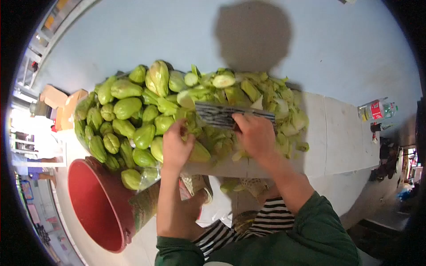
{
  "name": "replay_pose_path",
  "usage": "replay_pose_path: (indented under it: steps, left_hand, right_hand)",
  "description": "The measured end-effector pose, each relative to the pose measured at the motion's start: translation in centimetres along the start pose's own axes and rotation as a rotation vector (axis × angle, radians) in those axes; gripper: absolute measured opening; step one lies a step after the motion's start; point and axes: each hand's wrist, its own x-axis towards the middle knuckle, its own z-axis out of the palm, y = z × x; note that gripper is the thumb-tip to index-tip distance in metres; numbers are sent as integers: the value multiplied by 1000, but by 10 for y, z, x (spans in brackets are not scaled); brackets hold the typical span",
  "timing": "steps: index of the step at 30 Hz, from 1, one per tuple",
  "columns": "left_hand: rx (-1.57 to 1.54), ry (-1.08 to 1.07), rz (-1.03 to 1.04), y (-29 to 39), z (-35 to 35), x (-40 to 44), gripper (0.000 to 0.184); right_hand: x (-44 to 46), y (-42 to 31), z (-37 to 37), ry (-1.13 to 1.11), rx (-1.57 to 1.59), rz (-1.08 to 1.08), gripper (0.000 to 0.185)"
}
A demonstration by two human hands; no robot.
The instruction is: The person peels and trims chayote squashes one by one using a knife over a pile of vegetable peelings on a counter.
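My right hand (256,135) is closed around a broad, flat blade (215,114) that looks like a cleaver; its streaked surface is blurred and the grip is hidden by my fingers. To its left, my left hand (177,144) has its fingers curled in among pale green chayote pieces (191,124); what lies between the fingertips is unclear. Whole green chayotes (128,107) are heaped on the left side of the low work surface. Cut pieces and peelings (284,115) spread under and right of the blade. A halved chayote (223,80) shows its pale cut face at the back.
A large red bucket (95,206) lies tilted at the lower left, near my legs. A plastic bottle with a red label (377,110) is at the far right. Behind the heap rises a pale blue wall (133,35). Cardboard boxes (71,106) stand at the left.
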Motion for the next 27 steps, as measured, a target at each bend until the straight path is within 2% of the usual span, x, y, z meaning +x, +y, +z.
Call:
replay_pose_path:
  steps: [2,3,5,7,8,10,11,13,15,17,19,21,23,24,27]
  left_hand:
    - [-312,-423,-60,6,6,-25,30]
    - [-304,-442,-93,-6,27,-41,30]
    - [-418,-806,41,-17,73,-79,28]
    - [-172,-1162,-72,-15,109,-102,29]
    - [-180,-1177,-78,-12,120,-108,29]
    - [-50,-1460,-332,-3,131,-102,31]
    - [-53,-1474,-332,-6,142,-110,31]
    - [194,-1525,206,-10,165,-125,47]
    - [373,-1507,81,2,163,-151,55]
    - [327,-1503,32,-22,197,-183,57]
    - [323,-1303,-151,-47,233,-205,57]
    - [352,-1221,-75,-87,297,-241,62]
    - [309,-1004,-304,-97,319,-259,62]
    - [292,-1117,-338,-94,322,-254,63]
    - [273,-935,-283,-121,379,-297,67]
  right_hand:
    - [-4,1,-13,-22,85,95,33]
    - [-5,2,-4,-53,108,99,33]
    - [-5,3,-11,-3,116,157,32]
    - [-5,4,-11,-13,167,197,32]
    - [-8,4,-12,-17,186,205,32]
    - [-6,5,-11,-17,201,212,31]
    - [-7,3,-9,9,220,219,30]
    - [-7,3,-8,30,232,218,30]
    - [-6,2,-7,-26,267,251,29]
    - [-6,4,-9,-48,291,252,30]
    - [-6,6,-8,-64,307,250,32]
    - [-7,7,-7,-34,314,265,30]
    - [-8,7,-9,-46,322,279,31]
    - [-8,7,-11,-57,336,297,32]
    - [-7,6,-13,-109,325,316,32]
